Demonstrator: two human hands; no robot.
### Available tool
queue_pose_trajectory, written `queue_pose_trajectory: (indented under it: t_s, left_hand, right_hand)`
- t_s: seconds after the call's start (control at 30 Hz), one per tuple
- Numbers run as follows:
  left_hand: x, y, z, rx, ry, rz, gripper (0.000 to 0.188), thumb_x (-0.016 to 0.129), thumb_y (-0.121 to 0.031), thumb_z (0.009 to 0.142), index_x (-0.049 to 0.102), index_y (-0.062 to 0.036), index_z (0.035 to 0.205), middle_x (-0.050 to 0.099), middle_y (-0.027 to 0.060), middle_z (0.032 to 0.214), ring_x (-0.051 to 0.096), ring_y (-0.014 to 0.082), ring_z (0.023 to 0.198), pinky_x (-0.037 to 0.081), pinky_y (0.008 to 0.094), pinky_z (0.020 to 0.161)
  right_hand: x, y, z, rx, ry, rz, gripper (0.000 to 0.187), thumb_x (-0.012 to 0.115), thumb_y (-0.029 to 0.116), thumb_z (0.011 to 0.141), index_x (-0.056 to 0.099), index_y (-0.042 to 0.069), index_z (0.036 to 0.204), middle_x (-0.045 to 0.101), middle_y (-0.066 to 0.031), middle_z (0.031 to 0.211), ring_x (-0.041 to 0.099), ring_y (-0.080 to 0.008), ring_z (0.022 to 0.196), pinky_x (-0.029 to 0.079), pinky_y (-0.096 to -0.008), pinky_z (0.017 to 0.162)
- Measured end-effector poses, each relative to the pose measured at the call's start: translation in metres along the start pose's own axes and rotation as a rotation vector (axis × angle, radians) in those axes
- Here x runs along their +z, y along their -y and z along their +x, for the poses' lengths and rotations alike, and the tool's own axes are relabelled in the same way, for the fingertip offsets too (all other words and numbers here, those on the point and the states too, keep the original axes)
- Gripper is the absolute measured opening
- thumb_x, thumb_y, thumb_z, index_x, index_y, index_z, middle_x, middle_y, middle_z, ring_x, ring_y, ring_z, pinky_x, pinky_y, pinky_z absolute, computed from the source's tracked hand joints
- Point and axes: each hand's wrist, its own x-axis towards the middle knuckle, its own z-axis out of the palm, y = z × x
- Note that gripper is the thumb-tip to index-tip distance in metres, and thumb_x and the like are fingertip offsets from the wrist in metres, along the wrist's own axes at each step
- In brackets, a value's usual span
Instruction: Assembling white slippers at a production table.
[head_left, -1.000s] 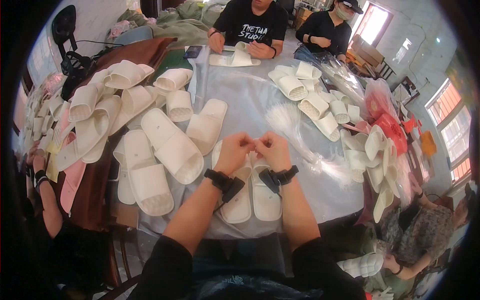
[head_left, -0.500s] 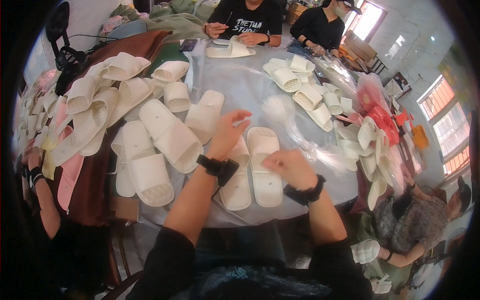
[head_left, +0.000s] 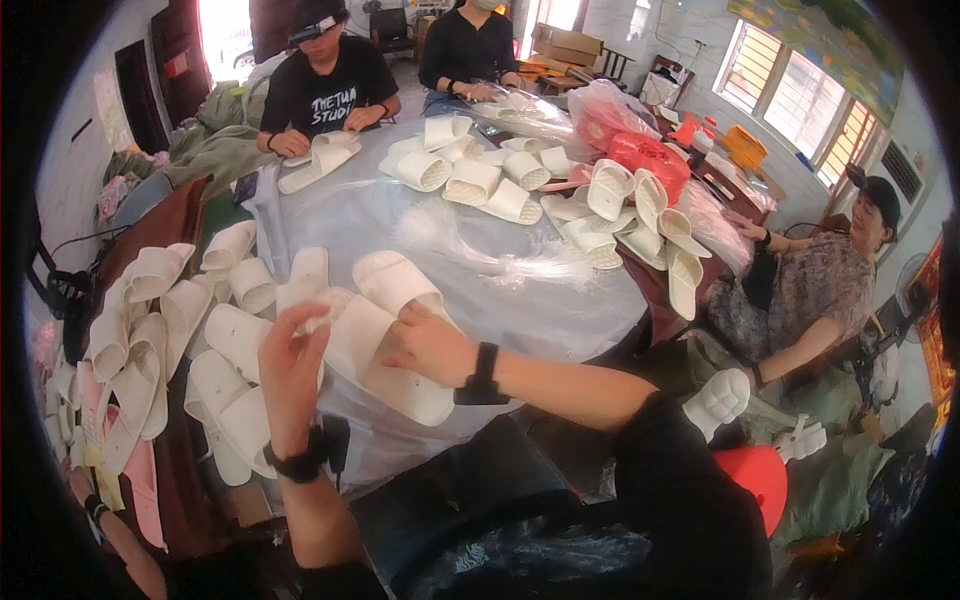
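The slippers (head_left: 395,345) under the right hand (head_left: 432,345) are looking like soft moulded foam, white and matt, with a smooth skin and a few small holes. The left hand (head_left: 290,365) is pinching something small and white; its material is too small to tell. The table (head_left: 360,215) is wearing a clear plastic sheet that is shining and wrinkling in the light. A bundle of thin plastic ties (head_left: 500,262) is lying glossy and translucent. Both wristbands (head_left: 482,375) are looking like matt black rubber. The red bag (head_left: 650,158) is showing crinkled, glossy plastic. The brown cloth (head_left: 165,225) at the table's edge is looking dull and soft.
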Motion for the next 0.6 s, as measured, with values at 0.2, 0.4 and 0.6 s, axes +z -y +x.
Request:
queue_pose_trajectory:
  t_s: [0.2, 0.4, 0.6]
  left_hand:
    - [0.004, 0.022, -0.057, -0.146, 0.192, 0.05, 0.023, 0.062, 0.005, 0.082, 0.065, -0.0007, 0.104, 0.066, 0.0069, 0.099, 0.061, 0.0151, 0.087, 0.049, 0.0271, 0.073]
    - [0.013, 0.049, -0.105, -0.298, 0.293, 0.142, 0.018, 0.064, 0.002, 0.082, 0.066, 0.0011, 0.1, 0.067, 0.0103, 0.101, 0.062, 0.0178, 0.082, 0.049, 0.0273, 0.073]
    - [0.026, 0.055, -0.117, -0.387, 0.339, 0.152, 0.018, 0.065, 0.0, 0.081, 0.067, 0.0008, 0.099, 0.067, 0.0113, 0.099, 0.064, 0.0188, 0.083, 0.051, 0.0288, 0.073]
  right_hand:
    - [-0.111, -0.03, -0.045, -0.009, -0.347, 0.172, 0.038, 0.066, 0.028, 0.085, 0.061, 0.0, 0.109, 0.058, -0.0193, 0.113, 0.053, -0.0356, 0.112, 0.045, -0.0426, 0.094]
    - [-0.197, -0.14, -0.086, 0.346, -0.658, -0.021, 0.035, 0.064, 0.032, 0.087, 0.063, 0.0, 0.101, 0.062, -0.0217, 0.1, 0.061, -0.0373, 0.092, 0.048, -0.0446, 0.08]
    - [-0.293, -0.349, -0.136, 0.665, -0.638, -0.576, 0.057, 0.055, 0.05, 0.088, 0.058, 0.005, 0.122, 0.065, -0.021, 0.098, 0.061, -0.0377, 0.094, 0.045, -0.0477, 0.082]
